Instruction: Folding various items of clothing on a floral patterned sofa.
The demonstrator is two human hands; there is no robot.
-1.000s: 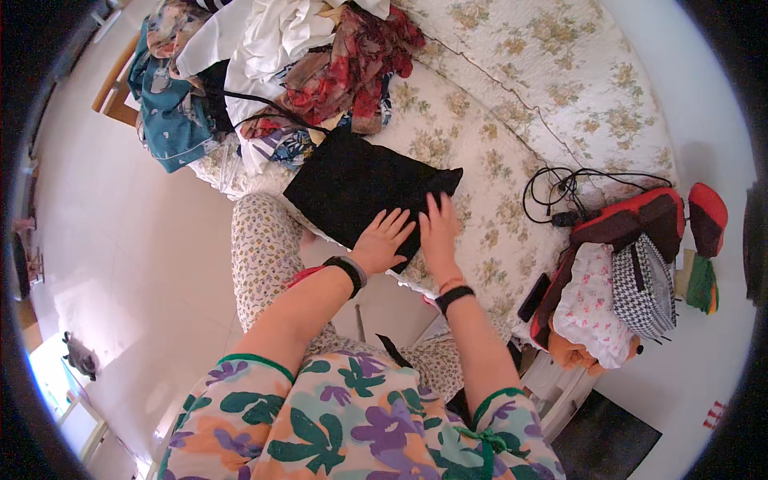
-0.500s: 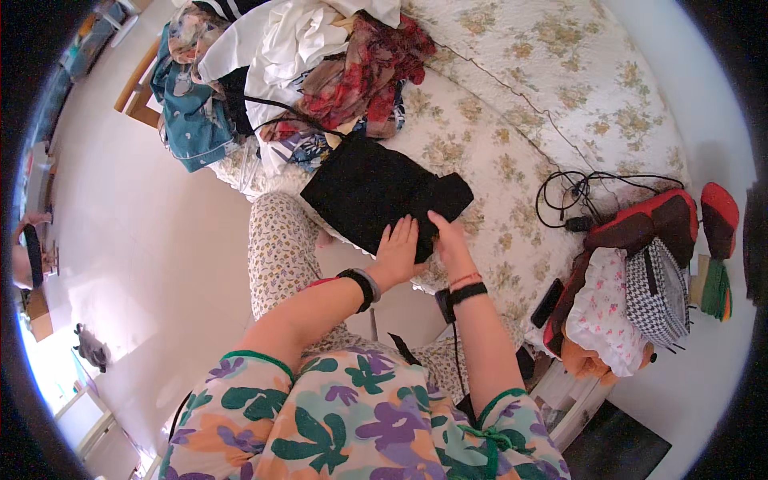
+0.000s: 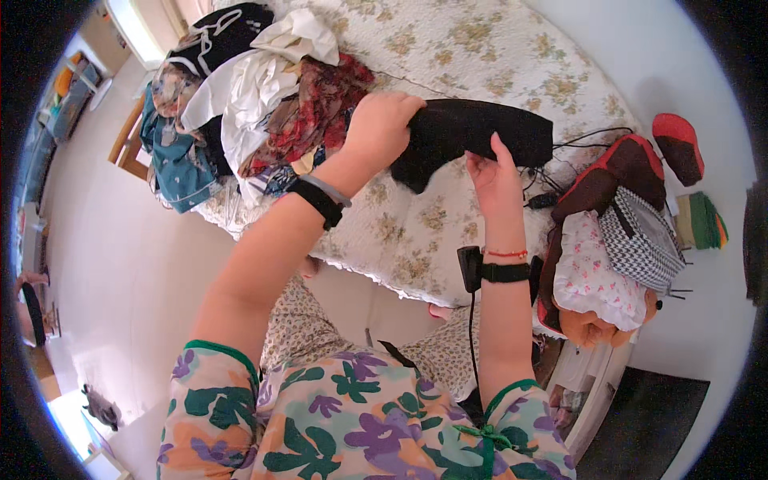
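Observation:
A black garment [image 3: 480, 132], folded into a long strip, stretches sideways between my hands above the bed. My left hand [image 3: 380, 132] is closed on its left end, the fingertips curled over the top edge. Below its lower edge my right hand [image 3: 498, 184] pinches the cloth, thumb on the front and fingers curled beside it. A loose flap of the black cloth droops between the two hands. Just left of my left hand lies a red patterned cloth [image 3: 320, 104], part of a heap with a white garment [image 3: 256, 96].
The quilted floral bedspread [image 3: 424, 232] lies under my hands. Black cables [image 3: 540, 188] lie behind the garment's right end. At the right are a houndstooth pouch [image 3: 640, 240], a ruffled floral cloth [image 3: 592, 272] and a red-and-brown slipper-shaped thing [image 3: 678, 148]. A teal garment [image 3: 176, 164] hangs at the bed's left edge.
The black garment, spread on the bed's near edge before, is now raised, narrower and farther right. My left hand went from lying flat on it to gripping its left end.

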